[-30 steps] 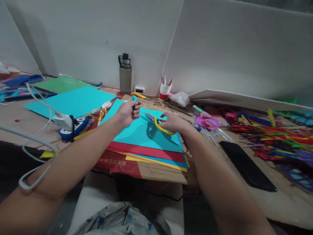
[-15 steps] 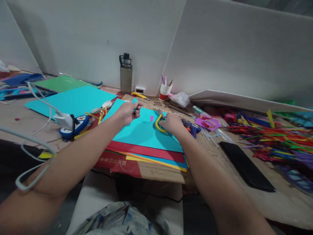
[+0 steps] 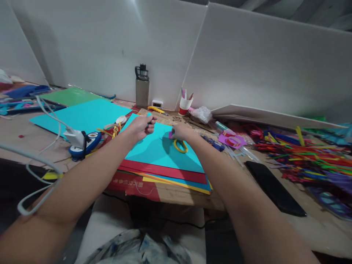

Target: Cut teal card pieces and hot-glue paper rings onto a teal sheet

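Observation:
My left hand (image 3: 143, 127) is closed around a small turquoise piece of paper (image 3: 149, 114), whose tip shows above the fingers. It hovers over the left part of a turquoise paper sheet (image 3: 154, 156) on top of a stack. My right hand (image 3: 182, 131) reaches down to that sheet, its fingertips closed at a small purple piece of paper (image 3: 170, 135). Scissors lie on the sheet under my right wrist; only their yellow handle (image 3: 180, 146) shows clearly, and the blades are hidden by the hand.
Behind stand a water bottle (image 3: 142, 88) and a paper cup (image 3: 185, 104) with pens; a yellow utility knife (image 3: 157, 109) lies between them. To the right are a black phone (image 3: 273, 187) and a heap of pipe cleaners (image 3: 297, 157). A blue power strip (image 3: 85, 145) sits left.
My right hand has let go of the scissors and moved slightly left to the small purple piece. The scissors now lie on the sheet. My left hand keeps its hold.

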Tool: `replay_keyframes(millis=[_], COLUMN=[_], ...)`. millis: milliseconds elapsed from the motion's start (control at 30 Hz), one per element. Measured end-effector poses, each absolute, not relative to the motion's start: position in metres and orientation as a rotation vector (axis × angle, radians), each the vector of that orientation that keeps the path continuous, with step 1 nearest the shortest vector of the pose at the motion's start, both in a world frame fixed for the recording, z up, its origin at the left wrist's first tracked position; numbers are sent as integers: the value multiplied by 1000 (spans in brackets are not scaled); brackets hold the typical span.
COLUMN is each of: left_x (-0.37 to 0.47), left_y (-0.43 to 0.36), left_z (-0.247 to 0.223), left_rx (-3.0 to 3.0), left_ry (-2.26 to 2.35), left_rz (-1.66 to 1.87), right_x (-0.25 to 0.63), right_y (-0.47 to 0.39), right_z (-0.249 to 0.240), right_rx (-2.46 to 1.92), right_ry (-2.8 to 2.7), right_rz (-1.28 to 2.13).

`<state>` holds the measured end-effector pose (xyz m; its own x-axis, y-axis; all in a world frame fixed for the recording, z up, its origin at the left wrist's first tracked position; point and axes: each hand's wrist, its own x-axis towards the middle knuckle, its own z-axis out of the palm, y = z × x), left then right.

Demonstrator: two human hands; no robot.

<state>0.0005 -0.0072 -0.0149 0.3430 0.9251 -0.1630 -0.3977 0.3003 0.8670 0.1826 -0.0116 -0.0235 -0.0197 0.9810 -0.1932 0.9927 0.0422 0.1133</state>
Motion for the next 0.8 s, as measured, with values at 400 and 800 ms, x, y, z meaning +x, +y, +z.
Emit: replay_keyframes(millis=[400, 800], left_x=[-22, 6], left_y=[5, -16], left_z=[-6, -30], left_rx=[845, 1201], left_ry=[801, 842], left_rz=[995, 792], right_x=[200, 177], right_y=[14, 0], right_z=[-30, 27], right_rx=[1974, 1767], right_ry=[2265, 2707], right_rz=[-327, -463])
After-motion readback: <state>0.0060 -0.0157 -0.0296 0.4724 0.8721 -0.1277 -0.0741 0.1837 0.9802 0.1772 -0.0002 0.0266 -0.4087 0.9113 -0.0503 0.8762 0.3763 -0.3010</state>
